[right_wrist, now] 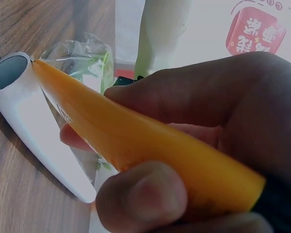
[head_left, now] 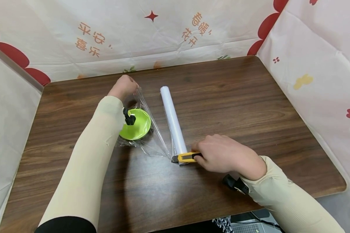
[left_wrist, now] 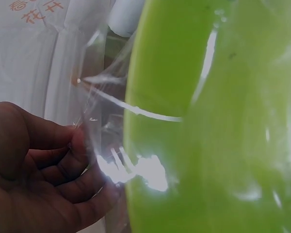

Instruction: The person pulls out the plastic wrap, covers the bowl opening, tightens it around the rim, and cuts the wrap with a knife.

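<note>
My left hand (head_left: 125, 86) pinches a corner of clear plastic wrap (head_left: 156, 142) at the far side of a green bowl (head_left: 140, 124). The wrap lies over the bowl and stretches in a taut fold toward the near end of a white roll (head_left: 172, 119). In the left wrist view, thumb and fingertips meet on the shiny film beside the bowl's rim. My right hand (head_left: 218, 153) grips a yellow utility knife (head_left: 188, 157), its tip right at the roll's near end where the film gathers. The right wrist view shows the roll's hollow end (right_wrist: 12, 73) beside the knife tip.
Everything lies on a dark wooden table (head_left: 236, 97) with a printed white cloth (head_left: 151, 35) hanging behind and at the sides. Below the table's front edge sits a laptop (head_left: 248, 226) with cables. Black camera straps (head_left: 236, 184) circle the wrists.
</note>
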